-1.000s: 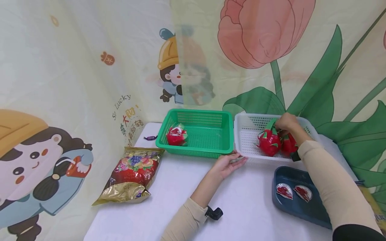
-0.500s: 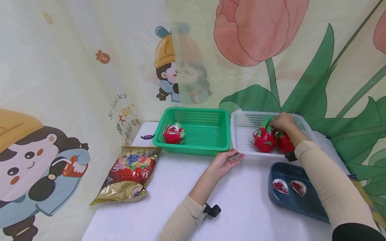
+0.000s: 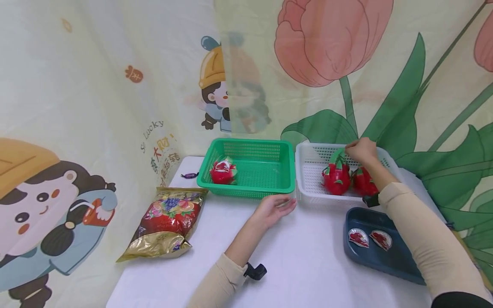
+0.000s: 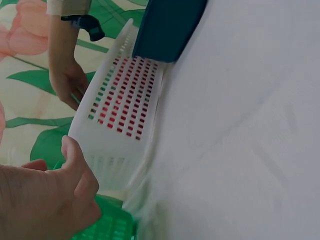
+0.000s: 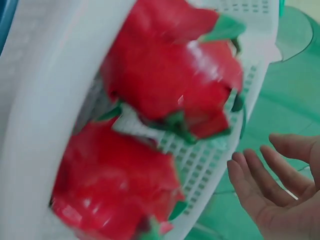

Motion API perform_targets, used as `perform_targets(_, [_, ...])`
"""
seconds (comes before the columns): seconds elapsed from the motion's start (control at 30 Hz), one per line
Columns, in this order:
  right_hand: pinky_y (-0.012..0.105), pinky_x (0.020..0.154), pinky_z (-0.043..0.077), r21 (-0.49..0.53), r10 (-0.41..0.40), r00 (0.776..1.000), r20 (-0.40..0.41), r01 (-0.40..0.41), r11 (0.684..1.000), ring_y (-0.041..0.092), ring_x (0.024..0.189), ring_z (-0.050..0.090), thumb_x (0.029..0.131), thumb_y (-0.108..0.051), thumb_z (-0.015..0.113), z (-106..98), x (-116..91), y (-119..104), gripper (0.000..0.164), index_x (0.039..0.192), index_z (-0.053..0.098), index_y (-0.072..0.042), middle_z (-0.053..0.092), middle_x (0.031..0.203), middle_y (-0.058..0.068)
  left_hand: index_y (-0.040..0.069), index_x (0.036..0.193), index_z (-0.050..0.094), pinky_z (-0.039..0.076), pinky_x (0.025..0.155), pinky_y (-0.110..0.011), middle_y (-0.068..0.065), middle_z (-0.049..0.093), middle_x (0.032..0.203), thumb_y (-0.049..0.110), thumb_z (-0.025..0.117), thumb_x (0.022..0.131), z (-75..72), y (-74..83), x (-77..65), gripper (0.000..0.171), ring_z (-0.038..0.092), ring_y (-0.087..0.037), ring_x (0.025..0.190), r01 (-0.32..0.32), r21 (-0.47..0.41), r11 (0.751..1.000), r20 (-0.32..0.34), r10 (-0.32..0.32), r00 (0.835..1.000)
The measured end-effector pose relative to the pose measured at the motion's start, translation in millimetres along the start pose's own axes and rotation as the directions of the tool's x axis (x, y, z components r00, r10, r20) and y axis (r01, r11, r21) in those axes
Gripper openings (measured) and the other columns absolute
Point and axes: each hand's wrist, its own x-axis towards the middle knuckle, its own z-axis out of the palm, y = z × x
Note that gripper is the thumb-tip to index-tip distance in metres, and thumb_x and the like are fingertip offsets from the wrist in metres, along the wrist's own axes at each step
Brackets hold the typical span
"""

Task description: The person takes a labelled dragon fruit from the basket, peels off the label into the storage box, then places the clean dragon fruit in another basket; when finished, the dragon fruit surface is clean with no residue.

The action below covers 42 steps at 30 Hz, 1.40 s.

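Note:
Over the white basket [image 3: 311,173], at its back, my right hand [image 3: 363,152] has its fingers loosely bent. The right wrist view shows this hand beside the rim, apart from the fruit. Two red dragon fruits with green tips lie in that basket, one [image 3: 337,180] left of the other [image 3: 363,182]. My left hand [image 3: 274,209], palm partly up and fingers relaxed, is just in front of the green basket [image 3: 262,173]. In the left wrist view, its thumb overlaps the white basket's end. Another dragon fruit [image 3: 223,172] with a round label on top sits in the green basket.
A dark blue tray [image 3: 385,263] with two red-and-white stickers [image 3: 358,238] stands at the right, partly behind my right sleeve. A red-and-gold candy bag [image 3: 169,222] lies at the left, with a small purple wrapped candy [image 3: 189,176] behind it. Printed cloth hangs behind.
My left hand has drawn back leftward from the white basket's front corner. My right hand has risen slightly off the dragon fruits. The head view has shifted a little.

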Motion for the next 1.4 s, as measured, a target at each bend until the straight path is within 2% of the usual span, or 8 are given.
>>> perform_targets(0.23, [0.061, 0.095, 0.051, 0.080, -0.048, 0.999, -0.013, 0.049, 0.996, 0.049, 0.122, 0.053, 0.102, -0.026, 0.061, 11.6, -4.5, -35.6, 0.039, 0.123, 0.072, 0.006, 0.064, 0.130, 0.031, -0.007, 0.093, 0.063, 0.046, 0.114, -0.047, -0.024, 0.048, 0.128, -0.006, 0.056, 0.099, -29.8, 22.1, -22.0, 0.009, 0.062, -0.031, 0.109, -0.045, -0.018, 0.999, -0.066, 0.044, 0.997])
perform_targets(0.37, [0.056, 0.090, 0.054, 0.124, -0.086, 0.996, 0.004, 0.085, 0.989, 0.046, 0.119, 0.055, 0.101, -0.025, 0.063, 23.3, -4.9, -57.3, 0.039, 0.124, 0.073, 0.005, 0.066, 0.129, 0.029, -0.005, 0.099, 0.056, 0.047, 0.113, -0.050, -0.021, 0.045, 0.123, -0.003, 0.058, 0.098, -46.4, 36.7, -30.7, 0.003, 0.057, -0.036, 0.120, -0.089, -0.036, 0.995, -0.119, 0.084, 0.989])
perform_targets(0.63, [0.035, 0.087, 0.062, 0.283, -0.117, 0.989, 0.092, 0.087, 0.955, 0.023, 0.090, 0.075, 0.102, -0.024, 0.066, 45.0, -6.5, -104.1, 0.035, 0.123, 0.074, 0.003, 0.073, 0.118, 0.024, -0.004, 0.138, 0.035, 0.047, 0.113, -0.051, -0.019, 0.043, 0.127, 0.001, 0.058, 0.101, -71.5, 66.6, -40.0, 0.044, 0.045, -0.042, 0.138, -0.180, -0.054, 0.982, -0.196, 0.166, 0.967])
perform_targets(0.73, [0.031, 0.085, 0.063, 0.377, -0.116, 0.983, 0.139, 0.055, 0.924, 0.027, 0.097, 0.076, 0.103, -0.022, 0.066, 54.1, -6.0, -124.0, 0.035, 0.125, 0.071, 0.006, 0.071, 0.122, 0.026, -0.003, 0.144, 0.032, 0.050, 0.110, -0.050, -0.019, 0.042, 0.127, 0.002, 0.057, 0.101, -80.1, 79.1, -41.2, 0.050, 0.046, -0.039, 0.134, -0.215, -0.076, 0.974, -0.220, 0.194, 0.956])
perform_targets(0.87, [0.039, 0.093, 0.061, 0.448, -0.110, 0.973, 0.201, 0.009, 0.894, 0.038, 0.115, 0.070, 0.103, -0.019, 0.066, 70.7, -2.8, -149.3, 0.036, 0.129, 0.069, 0.006, 0.067, 0.130, 0.026, -0.002, 0.142, 0.035, 0.051, 0.109, -0.048, -0.020, 0.039, 0.132, 0.002, 0.056, 0.102, -90.9, 91.9, -42.0, 0.046, 0.045, -0.035, 0.131, -0.270, -0.091, 0.959, -0.245, 0.241, 0.939])
perform_targets(1.07, [0.038, 0.091, 0.062, 0.495, -0.122, 0.941, 0.315, -0.054, 0.868, 0.028, 0.107, 0.074, 0.102, -0.015, 0.069, 97.4, 3.4, -183.4, 0.033, 0.129, 0.070, 0.003, 0.069, 0.131, 0.023, 0.001, 0.136, 0.038, 0.045, 0.115, -0.049, -0.022, 0.036, 0.140, 0.004, 0.053, 0.104, -102.7, 103.5, -42.7, 0.035, 0.035, -0.039, 0.144, -0.343, -0.136, 0.929, -0.296, 0.293, 0.909])
perform_targets(1.23, [0.042, 0.093, 0.061, 0.552, -0.141, 0.904, 0.403, -0.117, 0.826, 0.036, 0.115, 0.070, 0.102, -0.011, 0.067, 117.4, 5.4, -206.5, 0.034, 0.131, 0.067, 0.007, 0.068, 0.130, 0.027, -0.002, 0.145, 0.032, 0.043, 0.117, -0.049, -0.024, 0.030, 0.151, 0.004, 0.050, 0.106, -107.1, 108.2, -41.3, 0.043, 0.031, -0.039, 0.148, -0.361, -0.160, 0.919, -0.312, 0.300, 0.901])
perform_targets(1.4, [0.041, 0.092, 0.062, 0.559, -0.160, 0.860, 0.484, -0.164, 0.812, 0.039, 0.118, 0.068, 0.101, -0.010, 0.067, 146.5, 11.9, -225.1, 0.038, 0.134, 0.063, 0.010, 0.066, 0.130, 0.030, -0.001, 0.146, 0.025, 0.037, 0.121, -0.052, -0.023, 0.034, 0.144, 0.000, 0.048, 0.106, -110.8, 110.3, -40.5, 0.047, 0.030, -0.039, 0.147, -0.404, -0.165, 0.900, -0.326, 0.337, 0.883])
